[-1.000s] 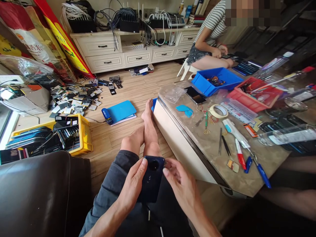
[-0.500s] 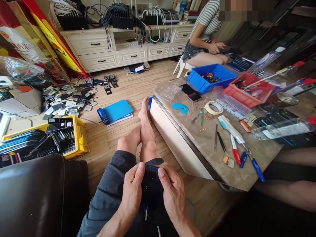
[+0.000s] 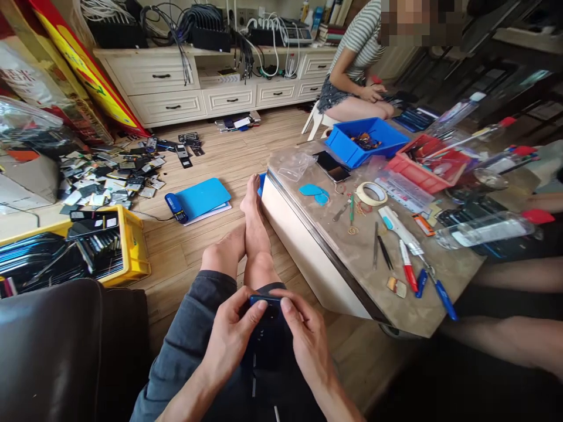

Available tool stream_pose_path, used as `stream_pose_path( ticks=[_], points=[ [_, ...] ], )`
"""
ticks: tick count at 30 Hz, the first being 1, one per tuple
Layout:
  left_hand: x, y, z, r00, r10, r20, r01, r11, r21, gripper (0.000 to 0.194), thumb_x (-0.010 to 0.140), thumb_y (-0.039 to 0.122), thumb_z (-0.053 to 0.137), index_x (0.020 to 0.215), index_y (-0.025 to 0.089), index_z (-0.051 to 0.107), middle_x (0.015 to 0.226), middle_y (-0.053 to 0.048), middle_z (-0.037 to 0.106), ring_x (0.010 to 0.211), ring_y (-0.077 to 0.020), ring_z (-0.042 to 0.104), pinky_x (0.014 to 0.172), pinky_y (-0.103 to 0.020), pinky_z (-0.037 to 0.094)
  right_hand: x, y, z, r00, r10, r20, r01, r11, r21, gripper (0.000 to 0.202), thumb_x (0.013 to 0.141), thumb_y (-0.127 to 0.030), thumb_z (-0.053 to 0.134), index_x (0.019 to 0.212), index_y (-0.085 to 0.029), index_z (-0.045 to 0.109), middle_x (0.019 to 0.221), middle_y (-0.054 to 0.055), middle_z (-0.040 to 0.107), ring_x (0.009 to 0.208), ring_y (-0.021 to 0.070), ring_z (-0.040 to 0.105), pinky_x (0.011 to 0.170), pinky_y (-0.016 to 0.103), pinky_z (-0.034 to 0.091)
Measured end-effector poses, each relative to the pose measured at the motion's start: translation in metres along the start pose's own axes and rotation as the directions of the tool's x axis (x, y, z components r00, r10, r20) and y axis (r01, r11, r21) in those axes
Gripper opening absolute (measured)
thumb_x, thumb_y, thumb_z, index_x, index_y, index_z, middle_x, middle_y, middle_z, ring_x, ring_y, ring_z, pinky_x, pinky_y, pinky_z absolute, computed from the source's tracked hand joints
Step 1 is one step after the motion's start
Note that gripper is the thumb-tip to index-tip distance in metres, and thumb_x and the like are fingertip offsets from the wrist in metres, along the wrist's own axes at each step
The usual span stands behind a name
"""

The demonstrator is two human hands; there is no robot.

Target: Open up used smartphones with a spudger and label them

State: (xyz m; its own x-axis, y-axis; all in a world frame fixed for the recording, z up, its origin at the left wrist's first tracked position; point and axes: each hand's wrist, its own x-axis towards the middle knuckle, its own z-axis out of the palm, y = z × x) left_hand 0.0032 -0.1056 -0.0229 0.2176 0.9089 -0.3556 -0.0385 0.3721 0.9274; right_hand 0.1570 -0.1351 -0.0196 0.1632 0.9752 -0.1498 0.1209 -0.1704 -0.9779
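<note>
Over my lap I hold a dark blue smartphone (image 3: pixel 270 334), its back with the round camera area facing up at me. My left hand (image 3: pixel 235 328) grips its upper left side, with the thumb on the back near the top edge. On the upper right corner my right hand (image 3: pixel 308 334) closes the same way, thumb pressed near the edge and fingers behind. The phone's lower part merges with the dark cloth of my shorts (image 3: pixel 176 346), so its bottom edge is hard to make out.
At right stands a low table (image 3: pixel 308 228) with a blue bin (image 3: pixel 352 155), a red bin (image 3: pixel 413 176), tape (image 3: pixel 372 194), tweezers and pens. A yellow crate (image 3: pixel 143 252) of phones sits left, near scattered parts (image 3: pixel 101 176). A co-worker (image 3: pixel 352 76) sits behind the table.
My left thumb has shifted inward along the phone's top edge, and the phone's top now tips more into view. The whole scene has slid slightly left as my head turned.
</note>
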Motion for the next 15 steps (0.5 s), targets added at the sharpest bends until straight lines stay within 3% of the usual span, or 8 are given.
stream_pose_path(
  ticks=[2, 8, 13, 15],
  points=[
    [-0.002, 0.006, -0.001, 0.998, 0.060, 0.026, -0.061, 0.996, 0.069, 0.037, 0.090, 0.052, 0.068, 0.078, 0.018, 0.062, 0.071, 0.001, 0.052, 0.069, -0.0133, 0.043, 0.062, -0.024, 0.035, 0.000, 0.000, -0.003, 1.000, 0.012, 0.001, -0.012, 0.999, 0.032, 0.032, 0.100, -0.049, 0.056, 0.104, -0.023, 0.074, 0.095, 0.005, 0.071, 0.091, 0.0232, 0.065, 0.079, 0.029, 0.050],
    [-0.009, 0.015, 0.009, 0.972, 0.234, 0.006, -0.233, 0.965, 0.119, 0.024, 0.095, 0.042, 0.064, 0.084, 0.020, 0.066, 0.081, -0.002, 0.061, 0.077, -0.0163, 0.052, 0.073, -0.027, 0.041, 0.000, 0.007, 0.000, 0.998, -0.036, 0.048, 0.026, 0.980, 0.197, 0.022, 0.097, -0.043, 0.066, 0.093, -0.023, 0.073, 0.085, 0.001, 0.064, 0.080, 0.0183, 0.058, 0.071, 0.027, 0.046],
    [-0.011, 0.012, 0.028, 0.948, 0.267, -0.174, -0.274, 0.962, -0.014, 0.027, 0.096, 0.040, 0.062, 0.077, 0.021, 0.060, 0.074, 0.002, 0.055, 0.070, -0.0142, 0.047, 0.068, -0.026, 0.039, -0.001, -0.002, 0.018, 0.986, -0.082, -0.146, 0.105, 0.982, 0.155, 0.026, 0.098, -0.043, 0.063, 0.085, -0.022, 0.072, 0.081, 0.001, 0.064, 0.080, 0.0192, 0.061, 0.075, 0.028, 0.049],
    [-0.010, 0.009, 0.028, 0.946, 0.249, -0.205, -0.269, 0.960, -0.076, 0.027, 0.095, 0.040, 0.064, 0.076, 0.021, 0.060, 0.072, 0.002, 0.055, 0.069, -0.0140, 0.046, 0.068, -0.026, 0.038, 0.001, -0.008, 0.021, 0.985, -0.081, -0.155, 0.098, 0.989, 0.111, 0.028, 0.098, -0.044, 0.063, 0.085, -0.022, 0.072, 0.082, 0.001, 0.067, 0.080, 0.0197, 0.063, 0.074, 0.028, 0.051]
  ],
)
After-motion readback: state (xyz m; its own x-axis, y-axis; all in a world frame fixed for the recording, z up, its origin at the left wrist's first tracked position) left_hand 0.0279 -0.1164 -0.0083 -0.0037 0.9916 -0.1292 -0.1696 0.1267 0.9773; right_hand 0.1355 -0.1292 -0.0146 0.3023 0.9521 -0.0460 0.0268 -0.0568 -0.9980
